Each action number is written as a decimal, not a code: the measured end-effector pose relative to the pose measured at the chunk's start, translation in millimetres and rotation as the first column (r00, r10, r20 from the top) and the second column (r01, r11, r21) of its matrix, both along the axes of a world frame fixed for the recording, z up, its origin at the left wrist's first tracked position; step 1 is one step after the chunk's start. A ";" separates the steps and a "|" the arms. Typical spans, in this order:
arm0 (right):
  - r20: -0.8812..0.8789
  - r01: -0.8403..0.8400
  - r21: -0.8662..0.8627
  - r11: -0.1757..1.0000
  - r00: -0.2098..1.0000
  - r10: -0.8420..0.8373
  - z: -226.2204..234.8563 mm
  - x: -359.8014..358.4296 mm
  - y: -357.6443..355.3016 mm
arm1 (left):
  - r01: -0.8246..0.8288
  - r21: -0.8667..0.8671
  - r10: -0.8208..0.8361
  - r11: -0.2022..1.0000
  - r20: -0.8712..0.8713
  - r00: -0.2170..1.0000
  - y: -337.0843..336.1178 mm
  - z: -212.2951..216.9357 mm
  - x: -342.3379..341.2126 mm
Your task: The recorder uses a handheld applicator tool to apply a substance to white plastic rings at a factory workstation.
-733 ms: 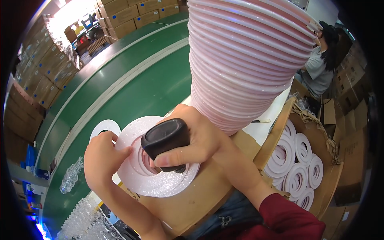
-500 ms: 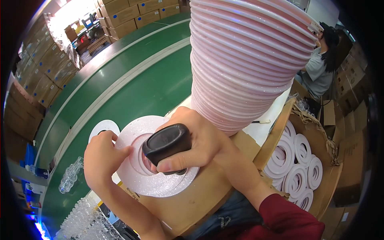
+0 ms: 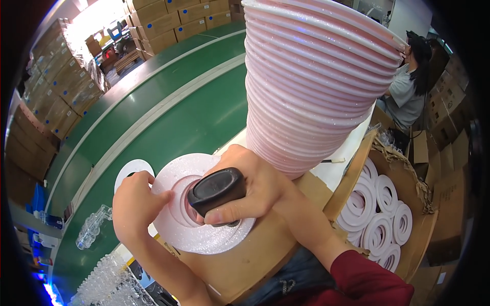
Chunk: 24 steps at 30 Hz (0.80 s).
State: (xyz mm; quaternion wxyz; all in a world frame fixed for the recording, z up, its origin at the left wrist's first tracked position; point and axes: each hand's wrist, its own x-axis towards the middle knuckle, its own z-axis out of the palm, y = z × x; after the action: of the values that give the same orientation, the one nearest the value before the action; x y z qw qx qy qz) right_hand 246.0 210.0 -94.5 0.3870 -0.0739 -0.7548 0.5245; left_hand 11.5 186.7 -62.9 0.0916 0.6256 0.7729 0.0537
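Head view: a flat pink-white foam ring point(image 3: 204, 224) with a glittery face is laid on a brown cardboard surface point(image 3: 265, 255), near its left edge. The ring's left rim is pinned by the left hand point(image 3: 133, 206), fingers curled and pressed onto the edge. A black rounded handheld tool point(image 3: 217, 189) is gripped by the right hand point(image 3: 255, 188), fingers wrapped tight around it, and is held over the ring's centre hole; contact with the ring cannot be told. A tall stack of pink rings point(image 3: 316, 86) is seen just behind. More white rings point(image 3: 377, 214) are kept in an open carton to the right.

Handling, judged: the ring is probably light, soft and bendable, easily dented or creased. It is best taken at the outer rim, flat, with spread fingers rather than a hard pinch.
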 end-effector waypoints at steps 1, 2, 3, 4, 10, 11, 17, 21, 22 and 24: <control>-0.025 0.003 0.012 1.000 1.000 -0.002 -1.2 -0.1 0.5 | 0.001 0.003 -0.001 1.000 0.001 1.000 0.6 -0.7 0.0; -0.024 0.003 0.011 1.000 1.000 -0.003 2.3 -0.1 -1.4 | 0.018 0.017 -0.018 1.000 -0.014 1.000 0.0 -1.2 -1.2; -0.023 0.026 -0.022 0.999 0.999 -0.027 7.5 0.6 -3.9 | 0.036 0.030 -0.035 0.999 -0.027 0.999 -0.5 -2.3 -2.3; -0.020 0.050 -0.056 0.997 0.998 -0.051 11.5 1.7 -6.2 | 0.038 0.030 -0.037 0.999 -0.025 0.999 -0.8 -4.9 -3.8; 0.033 0.379 0.040 0.925 0.924 -0.380 25.5 18.3 -26.2 | 0.045 0.066 -0.045 0.997 -0.007 0.999 -2.9 -4.1 -10.3; -0.015 0.422 0.055 0.905 0.907 -0.422 21.6 18.8 -25.7 | 0.049 0.060 -0.049 0.997 0.000 0.999 -2.2 -5.4 -9.6; -0.052 0.499 0.204 0.842 0.865 -0.500 15.6 13.7 -15.7 | 0.044 -0.005 -0.044 0.999 0.017 0.999 1.3 3.1 -3.7; -0.079 0.495 0.218 0.841 0.868 -0.491 10.4 15.5 -12.1 | 0.065 0.013 -0.065 0.998 0.033 0.997 1.2 2.2 -0.3; -0.076 0.499 0.222 0.838 0.865 -0.495 11.0 17.0 -11.6 | 0.071 0.016 -0.071 0.997 0.038 0.997 1.3 1.1 0.9; -0.077 0.482 0.222 0.848 0.875 -0.477 11.0 12.0 -10.3 | 0.075 0.064 -0.076 0.995 0.016 0.997 -2.7 1.2 -5.1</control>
State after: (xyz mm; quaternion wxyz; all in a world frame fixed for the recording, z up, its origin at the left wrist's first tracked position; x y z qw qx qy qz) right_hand 258.0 199.8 -83.5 0.5188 -0.2086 -0.7652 0.3190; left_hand 6.4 183.9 -61.7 0.0807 0.6565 0.7457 0.0805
